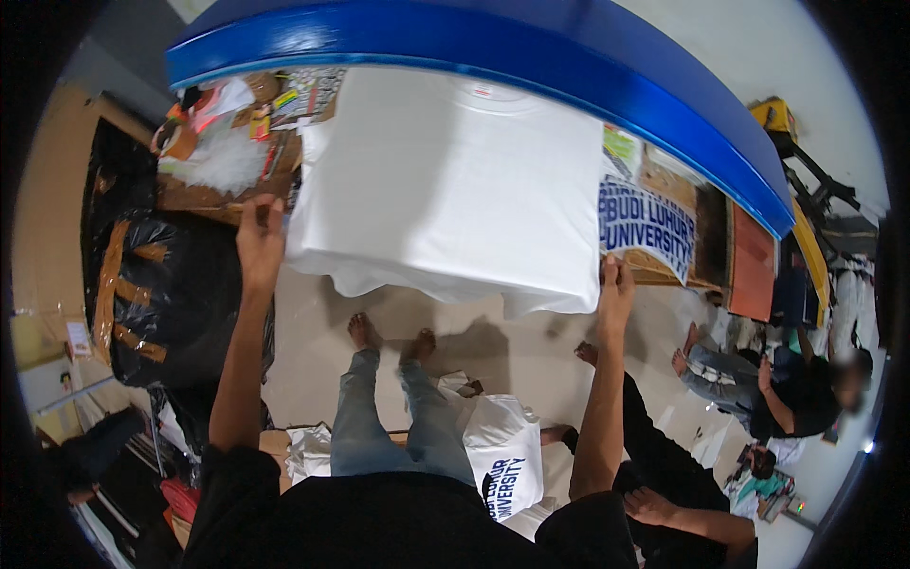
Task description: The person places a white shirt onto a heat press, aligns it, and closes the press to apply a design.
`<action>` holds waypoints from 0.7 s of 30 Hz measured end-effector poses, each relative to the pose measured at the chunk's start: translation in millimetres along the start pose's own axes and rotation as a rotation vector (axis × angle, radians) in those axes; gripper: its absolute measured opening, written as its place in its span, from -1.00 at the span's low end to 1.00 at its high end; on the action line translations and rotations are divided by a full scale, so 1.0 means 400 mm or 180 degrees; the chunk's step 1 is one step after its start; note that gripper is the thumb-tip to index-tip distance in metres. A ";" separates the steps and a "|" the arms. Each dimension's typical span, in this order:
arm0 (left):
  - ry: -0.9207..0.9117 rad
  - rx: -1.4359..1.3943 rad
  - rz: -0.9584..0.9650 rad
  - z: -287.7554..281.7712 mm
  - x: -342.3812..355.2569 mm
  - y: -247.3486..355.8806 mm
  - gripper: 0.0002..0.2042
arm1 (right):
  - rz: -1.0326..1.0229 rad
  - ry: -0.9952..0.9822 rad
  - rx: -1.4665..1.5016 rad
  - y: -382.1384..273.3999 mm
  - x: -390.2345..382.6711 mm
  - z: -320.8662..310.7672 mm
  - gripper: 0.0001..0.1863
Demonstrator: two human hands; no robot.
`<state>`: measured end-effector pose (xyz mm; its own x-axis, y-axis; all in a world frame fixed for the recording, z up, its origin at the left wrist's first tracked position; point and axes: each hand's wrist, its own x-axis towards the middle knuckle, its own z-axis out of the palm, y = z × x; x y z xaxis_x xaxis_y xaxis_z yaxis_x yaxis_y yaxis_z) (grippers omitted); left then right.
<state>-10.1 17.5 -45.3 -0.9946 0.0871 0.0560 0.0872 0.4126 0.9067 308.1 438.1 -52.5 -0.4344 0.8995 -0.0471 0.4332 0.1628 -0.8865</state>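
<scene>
A white T-shirt (493, 190) lies spread out in front of me, its collar at the far side under a wide blue beam (474, 38). The near hem hangs loose in folds over the front. Beside the shirt's left edge is my left hand (261, 228), its fingers partly bent with a small gap between them; it seems just apart from the cloth. At the near right corner, the fingertips of my right hand (616, 278) pinch the shirt's edge. Right of the shirt, a clear sheet with dark blue lettering (647, 226) hangs over the wooden table's edge.
On the left of the table lie a tape roll (176, 140) and crumpled clear plastic (220, 159). Below stands a taped black plastic bundle (180, 294). A printed white shirt (504, 450) lies by my legs. One person sits close at right, another (796, 394) farther off.
</scene>
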 end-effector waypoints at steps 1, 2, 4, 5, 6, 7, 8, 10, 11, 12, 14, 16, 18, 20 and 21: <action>0.0099 0.0207 0.0077 0.007 -0.014 0.065 -0.78 | -0.0020 0.0011 -0.0023 0.016 0.021 -0.007 -0.60; 0.0162 0.0929 0.0870 0.019 -0.026 0.119 -0.69 | -0.0285 0.0158 -0.0340 0.020 0.051 -0.001 -0.58; -0.0171 0.1002 0.1642 0.087 -0.057 0.200 -0.63 | -0.0653 0.0227 -0.0933 0.019 0.131 0.024 -0.52; -0.0340 0.1199 0.2022 0.136 -0.079 0.245 -0.57 | -0.0762 0.0166 -0.1217 0.018 0.182 0.038 -0.48; -0.0588 0.1292 0.2040 0.183 -0.111 0.294 -0.52 | -0.0806 0.0296 -0.1547 0.027 0.241 0.069 -0.46; -0.0882 0.1506 0.2207 0.238 -0.132 0.329 -0.43 | -0.0833 0.0467 -0.1891 0.048 0.301 0.091 -0.45; -0.0926 0.1754 0.2357 0.294 -0.153 0.348 -0.33 | -0.0872 0.0608 -0.2221 0.059 0.346 0.111 -0.44; -0.1157 0.2033 0.2301 0.366 -0.181 0.351 -0.23 | -0.0644 0.0901 -0.2611 0.042 0.411 0.167 -0.42; -0.1253 0.2007 0.2288 0.389 -0.188 0.345 -0.20 | -0.0520 0.1073 -0.2779 0.040 0.449 0.189 -0.41; -0.1167 0.2027 0.2492 0.398 -0.194 0.338 -0.22 | -0.0583 0.1256 -0.2994 0.056 0.497 0.194 -0.37; -0.1108 0.2108 0.2652 0.398 -0.199 0.336 -0.24 | -0.0401 0.1278 -0.3014 0.057 0.554 0.221 -0.40; -0.1138 0.2158 0.2642 0.399 -0.197 0.340 -0.24 | -0.0283 0.1305 -0.3022 0.042 0.598 0.228 -0.43; -0.1234 0.2250 0.2568 0.392 -0.194 0.341 -0.24 | -0.0255 0.1249 -0.3031 0.031 0.616 0.254 -0.47; -0.1252 0.2296 0.2480 0.386 -0.195 0.339 -0.25 | -0.0293 0.1173 -0.2998 0.014 0.626 0.285 -0.50; -0.1296 0.2274 0.2439 0.386 -0.196 0.340 -0.26 | -0.0303 0.1174 -0.2991 0.012 0.629 0.287 -0.51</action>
<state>88.3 206.8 8.9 -0.5837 0.7768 0.2364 0.8100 0.5367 0.2365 110.2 618.8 -121.6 -0.2973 0.9094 0.2908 0.9244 0.3504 -0.1505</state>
